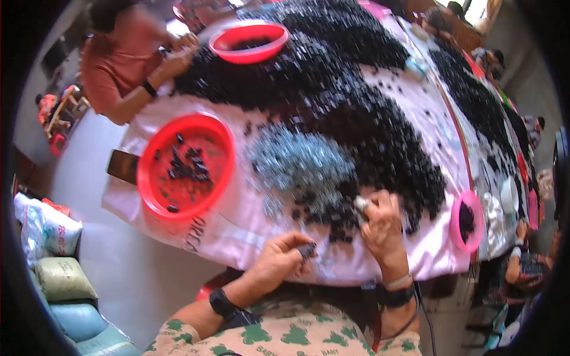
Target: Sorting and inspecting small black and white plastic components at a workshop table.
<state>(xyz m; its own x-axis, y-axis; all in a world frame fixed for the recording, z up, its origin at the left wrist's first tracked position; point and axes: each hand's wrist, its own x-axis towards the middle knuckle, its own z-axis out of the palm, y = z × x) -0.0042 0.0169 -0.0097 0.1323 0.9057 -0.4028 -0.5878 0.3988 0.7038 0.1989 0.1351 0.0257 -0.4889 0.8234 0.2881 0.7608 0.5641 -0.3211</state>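
Note:
My left hand (279, 258) pinches a small black plastic part (307, 250) at the near edge of the table. My right hand (383, 225) grips a small silvery tool (360, 204) over scattered black parts. Just beyond both hands lies a heap of small shiny metal pieces (300, 160). A very large pile of black parts (356, 101) covers the middle of the pink-covered table (243, 228). A red round basin (185, 165) to my left holds several black parts.
A second red basin (249, 41) stands at the far side beside a seated person in a red top (122, 65). A pink bowl (467, 221) sits at my right. Other people work along the right side. Stuffed sacks (56, 267) lie on the floor at left.

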